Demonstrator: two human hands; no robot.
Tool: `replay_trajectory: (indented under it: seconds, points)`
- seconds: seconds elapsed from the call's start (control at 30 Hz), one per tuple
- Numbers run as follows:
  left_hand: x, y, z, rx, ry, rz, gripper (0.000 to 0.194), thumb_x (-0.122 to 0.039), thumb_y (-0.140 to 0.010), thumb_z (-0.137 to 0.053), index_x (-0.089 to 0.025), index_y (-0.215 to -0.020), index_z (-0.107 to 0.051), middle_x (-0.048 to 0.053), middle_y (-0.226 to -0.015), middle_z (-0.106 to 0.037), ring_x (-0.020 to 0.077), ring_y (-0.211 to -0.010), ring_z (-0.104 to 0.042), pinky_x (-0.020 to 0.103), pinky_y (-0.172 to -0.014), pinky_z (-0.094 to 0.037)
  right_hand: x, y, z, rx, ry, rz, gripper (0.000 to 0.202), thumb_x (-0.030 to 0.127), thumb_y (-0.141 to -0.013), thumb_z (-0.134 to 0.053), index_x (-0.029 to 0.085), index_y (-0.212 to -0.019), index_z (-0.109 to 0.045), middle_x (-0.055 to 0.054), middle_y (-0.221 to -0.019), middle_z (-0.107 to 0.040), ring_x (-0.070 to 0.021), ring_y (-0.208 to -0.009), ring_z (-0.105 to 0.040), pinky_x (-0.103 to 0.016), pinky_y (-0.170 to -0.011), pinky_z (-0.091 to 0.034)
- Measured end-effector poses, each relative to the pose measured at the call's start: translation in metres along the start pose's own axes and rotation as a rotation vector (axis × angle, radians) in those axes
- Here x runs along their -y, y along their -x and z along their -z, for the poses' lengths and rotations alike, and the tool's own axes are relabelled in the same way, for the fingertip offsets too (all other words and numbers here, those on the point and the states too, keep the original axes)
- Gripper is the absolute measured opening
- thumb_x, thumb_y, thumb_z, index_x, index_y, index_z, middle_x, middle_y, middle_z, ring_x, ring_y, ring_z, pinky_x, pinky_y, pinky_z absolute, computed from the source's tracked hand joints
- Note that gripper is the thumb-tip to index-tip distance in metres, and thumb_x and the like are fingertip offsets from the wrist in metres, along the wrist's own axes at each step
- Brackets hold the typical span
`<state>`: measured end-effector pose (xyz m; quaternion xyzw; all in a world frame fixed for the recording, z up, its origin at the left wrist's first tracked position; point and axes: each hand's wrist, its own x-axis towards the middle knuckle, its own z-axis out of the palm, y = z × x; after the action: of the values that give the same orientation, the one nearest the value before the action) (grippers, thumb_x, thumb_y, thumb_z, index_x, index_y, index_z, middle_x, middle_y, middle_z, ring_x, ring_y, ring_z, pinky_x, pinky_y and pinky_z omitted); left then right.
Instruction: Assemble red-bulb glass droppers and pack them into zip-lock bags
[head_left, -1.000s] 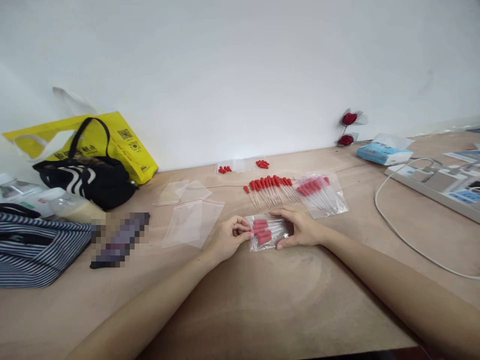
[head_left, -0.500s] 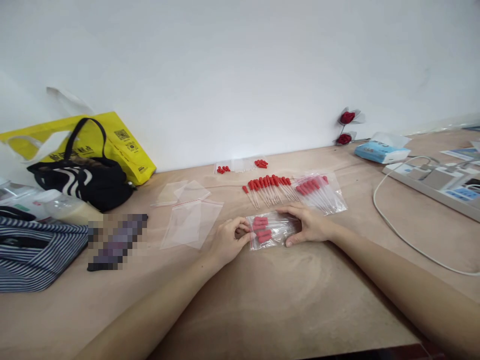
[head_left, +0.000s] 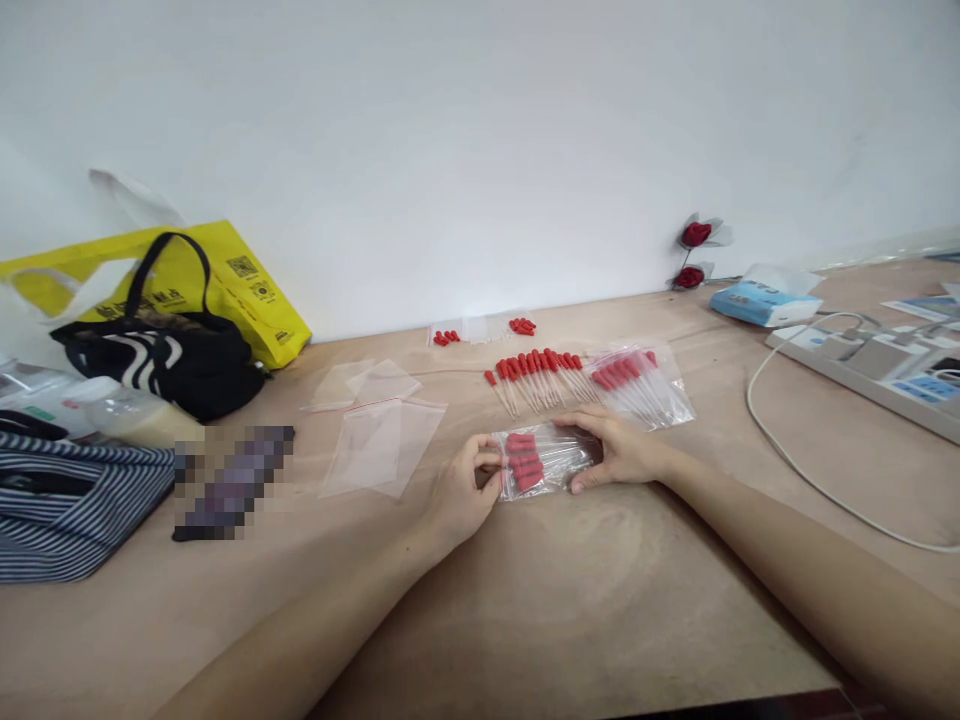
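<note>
A clear zip bag lies flat on the table with several red-capped droppers inside, their red caps toward its left end. My left hand pinches the bag's left edge between bent fingers and thumb. Resting over the right end, my right hand has thumb and fingers spread on the bag, holding it down. Behind it is a row of loose red-capped droppers, and to their right another clear bag with droppers in it. Flat clear bags lie left of my left hand.
Small bags with red caps lie near the wall. At the left are a yellow bag, a black bag, a bottle and a striped pouch. At right stand a tissue pack, a power strip and a cable.
My left hand's fingers have shifted slightly left and closed at the bag's edge. The red caps inside now sit in a more even column. My right hand has barely moved.
</note>
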<state>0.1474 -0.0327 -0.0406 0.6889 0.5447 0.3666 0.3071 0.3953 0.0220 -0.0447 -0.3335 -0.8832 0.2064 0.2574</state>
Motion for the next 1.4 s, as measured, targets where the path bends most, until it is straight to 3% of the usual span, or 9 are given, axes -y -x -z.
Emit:
replay_trajectory:
  seconds: [0.2, 0.37, 0.5, 0.67, 0.77, 0.9, 1.07, 1.2, 1.4]
  points:
    - [-0.001, -0.007, 0.002, -0.046, 0.138, 0.145, 0.027, -0.033, -0.076, -0.052, -0.019, -0.098, -0.044, 0.001, -0.074, -0.067, 0.0139, -0.062, -0.057, 0.026, -0.060, -0.040, -0.001, 0.001, -0.001, -0.004, 0.009, -0.012, 0.080, 0.059, -0.053, -0.068, 0.022, -0.120, -0.046, -0.011, -0.117, -0.051, -0.0277, -0.107, -0.048, -0.045, -0.090, -0.036]
    - [-0.007, -0.010, -0.007, -0.082, 0.255, 0.050, 0.031, -0.026, -0.069, -0.059, -0.019, -0.095, -0.043, -0.001, -0.071, -0.060, 0.0124, -0.063, -0.057, 0.024, -0.059, -0.042, 0.007, -0.006, -0.003, -0.013, 0.030, 0.005, 0.077, 0.060, -0.054, -0.067, 0.021, -0.117, -0.049, -0.011, -0.115, -0.053, -0.0280, -0.107, -0.047, -0.047, -0.092, -0.033]
    - [-0.018, -0.013, -0.001, -0.039, 0.396, 0.005, 0.027, -0.023, -0.072, -0.054, -0.019, -0.094, -0.039, -0.001, -0.076, -0.056, 0.0104, -0.065, -0.056, 0.023, -0.061, -0.043, 0.015, -0.017, -0.005, -0.065, -0.056, -0.058, 0.070, 0.055, -0.061, -0.065, 0.018, -0.118, -0.049, -0.011, -0.109, -0.057, -0.0253, -0.098, -0.053, -0.042, -0.084, -0.041]
    - [-0.022, -0.016, 0.003, 0.047, 0.446, -0.153, 0.029, -0.018, -0.071, -0.054, -0.020, -0.097, -0.039, -0.002, -0.076, -0.051, 0.0096, -0.068, -0.055, 0.023, -0.066, -0.045, 0.031, -0.029, -0.013, 0.110, -0.500, -0.191, 0.065, 0.048, -0.059, -0.070, 0.016, -0.113, -0.051, -0.005, -0.088, -0.064, -0.0191, -0.076, -0.060, -0.033, -0.067, -0.049]
    - [-0.016, -0.022, 0.007, -0.029, 0.352, -0.244, 0.032, -0.020, -0.070, -0.055, -0.021, -0.099, -0.041, 0.000, -0.082, -0.051, 0.0121, -0.076, -0.056, 0.026, -0.072, -0.045, 0.038, -0.030, -0.016, 0.202, -0.810, -0.175, 0.048, 0.043, -0.060, -0.070, 0.016, -0.097, -0.058, -0.002, -0.085, -0.065, -0.0164, -0.075, -0.061, -0.030, -0.068, -0.049]
    - [0.000, -0.034, 0.038, -0.316, -0.235, -0.211, 0.025, -0.026, -0.069, -0.056, -0.018, -0.092, -0.051, 0.006, -0.094, -0.055, 0.0200, -0.093, -0.053, 0.034, -0.088, -0.039, 0.026, -0.023, -0.003, -0.006, -0.896, -0.309, 0.041, 0.037, -0.055, -0.074, 0.016, -0.087, -0.060, 0.000, -0.076, -0.065, -0.0147, -0.068, -0.060, -0.028, -0.064, -0.048]
    - [0.024, -0.037, 0.092, -0.238, -0.978, 0.287, 0.048, -0.045, -0.073, -0.048, -0.012, -0.108, -0.052, 0.017, -0.118, -0.048, 0.0349, -0.112, -0.039, 0.045, -0.091, -0.033, -0.018, -0.007, 0.037, -0.499, -0.713, -0.558, 0.038, 0.040, -0.052, -0.074, 0.015, -0.076, -0.059, -0.002, -0.066, -0.063, -0.0124, -0.053, -0.056, -0.025, -0.051, -0.043]
    - [0.034, -0.034, 0.107, -0.125, -1.082, 0.545, 0.063, -0.055, -0.077, -0.036, -0.005, -0.113, -0.049, 0.023, -0.115, -0.051, 0.0362, -0.108, -0.046, 0.043, -0.084, -0.039, -0.050, 0.005, 0.056, -0.799, -0.406, -0.717, 0.037, 0.043, -0.054, -0.070, 0.015, -0.073, -0.057, -0.001, -0.056, -0.057, -0.0135, -0.049, -0.053, -0.024, -0.045, -0.039]
    - [0.038, -0.033, 0.107, -0.131, -1.108, 0.547, 0.047, -0.038, -0.083, -0.031, -0.003, -0.097, -0.060, 0.023, -0.096, -0.062, 0.0338, -0.093, -0.057, 0.040, -0.075, -0.043, -0.079, 0.017, 0.053, -0.806, 0.191, -0.946, 0.064, 0.055, -0.053, -0.065, 0.010, -0.097, -0.057, -0.011, -0.077, -0.062, -0.0257, -0.072, -0.058, -0.035, -0.061, -0.042]
